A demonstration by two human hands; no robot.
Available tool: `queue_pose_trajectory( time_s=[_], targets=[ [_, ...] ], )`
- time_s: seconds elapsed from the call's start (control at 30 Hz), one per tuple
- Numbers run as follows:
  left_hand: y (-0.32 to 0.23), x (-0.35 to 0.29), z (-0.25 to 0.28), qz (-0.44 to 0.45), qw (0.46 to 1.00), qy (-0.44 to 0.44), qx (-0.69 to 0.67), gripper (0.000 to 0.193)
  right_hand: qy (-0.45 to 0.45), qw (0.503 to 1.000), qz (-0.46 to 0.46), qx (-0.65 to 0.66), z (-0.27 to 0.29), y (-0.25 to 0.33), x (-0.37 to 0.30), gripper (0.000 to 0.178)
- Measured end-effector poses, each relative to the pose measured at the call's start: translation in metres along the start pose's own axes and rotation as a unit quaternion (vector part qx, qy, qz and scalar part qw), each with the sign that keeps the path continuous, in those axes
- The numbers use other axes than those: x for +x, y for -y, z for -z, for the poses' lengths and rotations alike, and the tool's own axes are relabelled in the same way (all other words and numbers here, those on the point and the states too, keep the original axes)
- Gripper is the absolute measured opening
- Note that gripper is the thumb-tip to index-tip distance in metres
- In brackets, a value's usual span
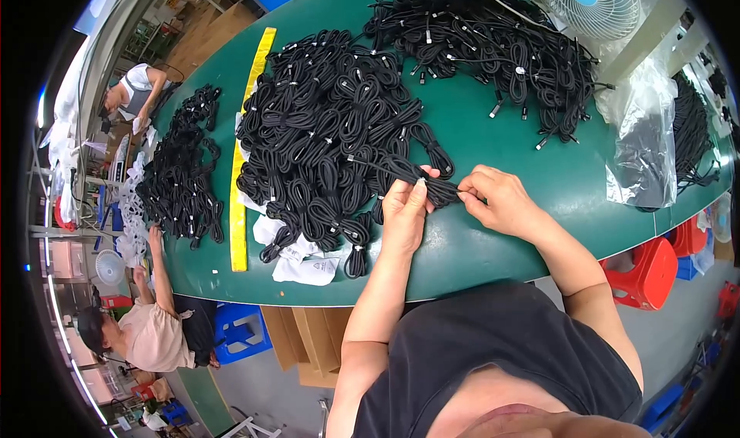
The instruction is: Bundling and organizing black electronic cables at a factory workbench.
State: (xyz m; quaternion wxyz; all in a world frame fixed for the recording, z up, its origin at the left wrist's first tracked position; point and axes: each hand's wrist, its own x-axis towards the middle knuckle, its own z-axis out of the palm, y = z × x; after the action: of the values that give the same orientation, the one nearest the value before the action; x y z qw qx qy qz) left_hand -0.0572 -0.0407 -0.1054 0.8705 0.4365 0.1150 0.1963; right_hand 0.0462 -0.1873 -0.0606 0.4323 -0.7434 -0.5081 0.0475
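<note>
My left hand [406, 210] grips a coiled black cable bundle [416, 172] just above the near edge of the green table [493, 153]. My right hand [499, 200] pinches the bundle's right end between thumb and fingers. The bundle reaches back into a big heap of coiled black cables [331, 129] to the left. A second heap of looser black cables [486, 45] lies farther back, toward the right.
A yellow ruler strip [240, 160] runs down the table left of the heap, with white plastic bags [304, 264] under the cables. A clear bag [644, 141] and fan [590, 2] stand at right. Two people work by a third cable pile [181, 172] at left. Red stool [644, 272] sits below.
</note>
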Motion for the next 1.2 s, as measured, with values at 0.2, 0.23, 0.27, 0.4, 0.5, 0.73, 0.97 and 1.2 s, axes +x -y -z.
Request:
queue_pose_trajectory(
  time_s=[0.2, 0.23, 0.27, 0.4, 0.5, 0.73, 0.97, 1.2],
  targets=[
    [0.009, -0.006, -0.006, 0.055, 0.997, 0.048, 0.029, 0.028, -0.012, 1.0, -0.019, -0.007, -0.002, 0.001, -0.001, 0.01],
    [0.007, -0.006, -0.007, 0.051, 0.997, 0.048, 0.028, 0.027, -0.006, 1.0, -0.021, 0.005, 0.0, 0.003, 0.0, 0.009],
    [0.004, -0.006, -0.009, 0.035, 0.999, 0.034, 0.02, 0.027, 0.0, 1.0, -0.023, 0.018, 0.001, 0.004, 0.001, 0.009],
    [0.001, -0.003, -0.004, 0.022, 1.0, 0.009, 0.012, 0.027, 0.017, 0.997, -0.052, 0.052, 0.0, 0.0, -0.001, 0.008],
    [0.008, -0.01, -0.01, 0.077, 0.986, 0.076, 0.126, 0.026, 0.005, 0.995, -0.035, 0.093, -0.001, 0.004, 0.0, 0.007],
    [0.006, -0.005, -0.006, 0.046, 0.998, 0.034, 0.015, 0.033, 0.031, 0.994, -0.067, 0.084, 0.001, 0.005, 0.0, 0.008],
    [0.006, -0.009, -0.01, 0.081, 0.994, 0.064, 0.033, 0.029, 0.034, 0.986, -0.086, 0.142, 0.003, 0.007, 0.0, 0.01],
    [-0.005, -0.01, -0.007, 0.132, 0.98, 0.087, 0.122, 0.026, -0.18, 0.932, 0.205, -0.237, 0.021, 0.012, 0.005, 0.032]
  ],
)
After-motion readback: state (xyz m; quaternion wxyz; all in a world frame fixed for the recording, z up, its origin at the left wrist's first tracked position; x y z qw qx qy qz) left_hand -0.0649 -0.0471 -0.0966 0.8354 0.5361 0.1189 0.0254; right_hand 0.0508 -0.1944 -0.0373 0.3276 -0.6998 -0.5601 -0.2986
